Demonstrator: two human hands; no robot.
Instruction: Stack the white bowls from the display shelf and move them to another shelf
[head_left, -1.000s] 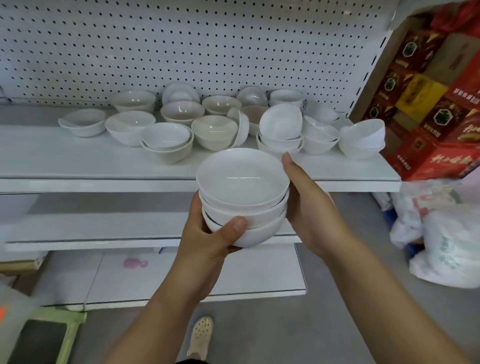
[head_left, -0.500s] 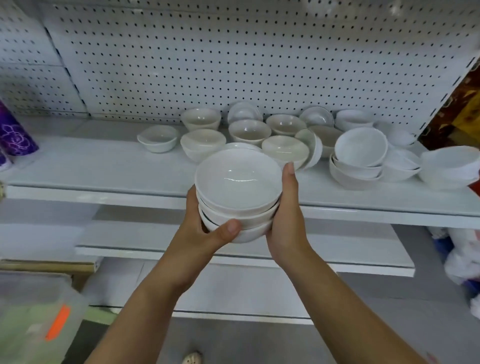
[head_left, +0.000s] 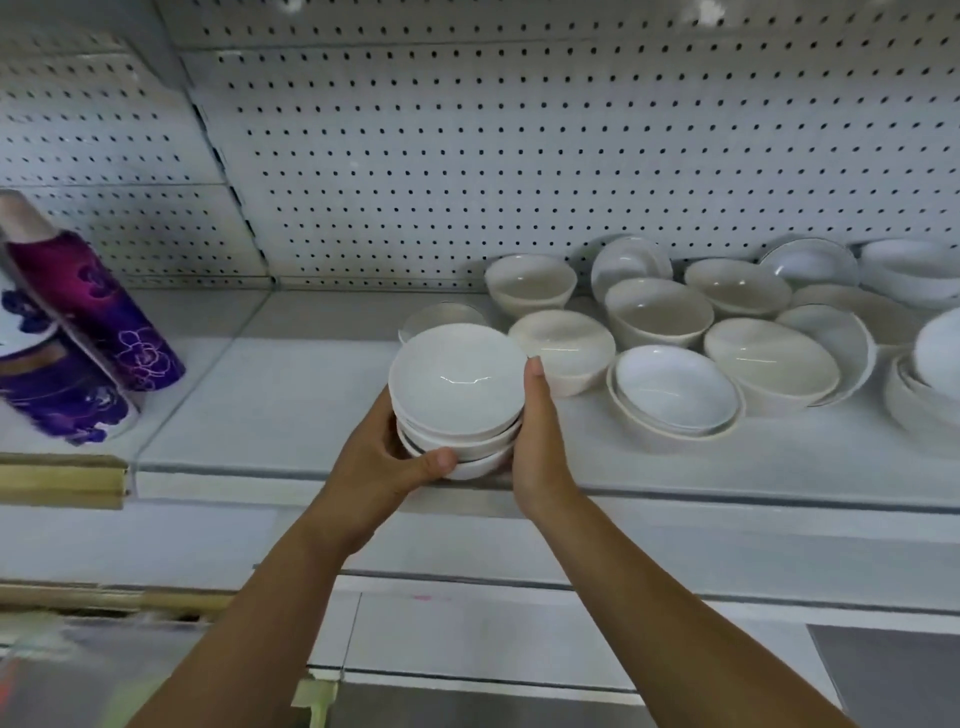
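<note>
A stack of three white bowls (head_left: 457, 384) is held between both my hands, just above the front edge of the white display shelf (head_left: 311, 415). My left hand (head_left: 382, 462) cups the stack from the left and below, its thumb curled across the bottom bowl. On the stack's right side my right hand (head_left: 535, 441) lies with the fingers curled behind it and the thumb pointing up along the rim. Several more white and cream bowls (head_left: 670, 387) stand loose or nested on the shelf to the right.
A white pegboard wall (head_left: 519, 156) backs the shelf. Purple flowered bowls or cups (head_left: 93, 312) lean at the far left on the neighbouring shelf section. A wooden strip (head_left: 62, 480) edges that section. Lower white shelves (head_left: 467, 623) lie beneath.
The view has swung left and closer to the shelf. The stack in both hands has moved left and forward, away from the cluster of bowls, towards the shelf's bare left part.
</note>
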